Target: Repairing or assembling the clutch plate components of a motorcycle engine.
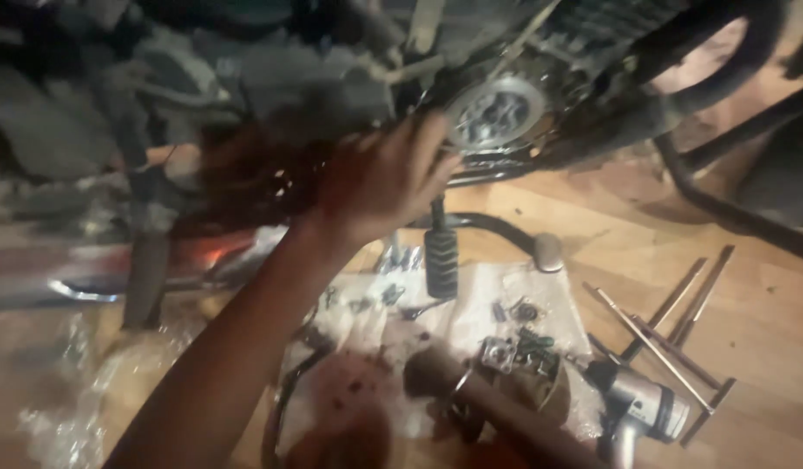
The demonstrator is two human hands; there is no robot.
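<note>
My left hand (384, 178) reaches up from the lower left to the underside of a motorcycle engine (315, 78). Its fingers are spread and lie against the casing just left of the exposed round clutch (497, 113). I see nothing held in it. A black ribbed footpeg (440, 260) hangs just below the hand. My right hand is out of view.
A white sheet (471, 321) on the wooden floor holds several small bolts and parts. To its right lie long T-handle wrenches (671, 330) and a silver power tool (645, 408). A brown cylinder (506, 417) lies blurred at the bottom. A chrome exhaust pipe (115, 269) runs at left.
</note>
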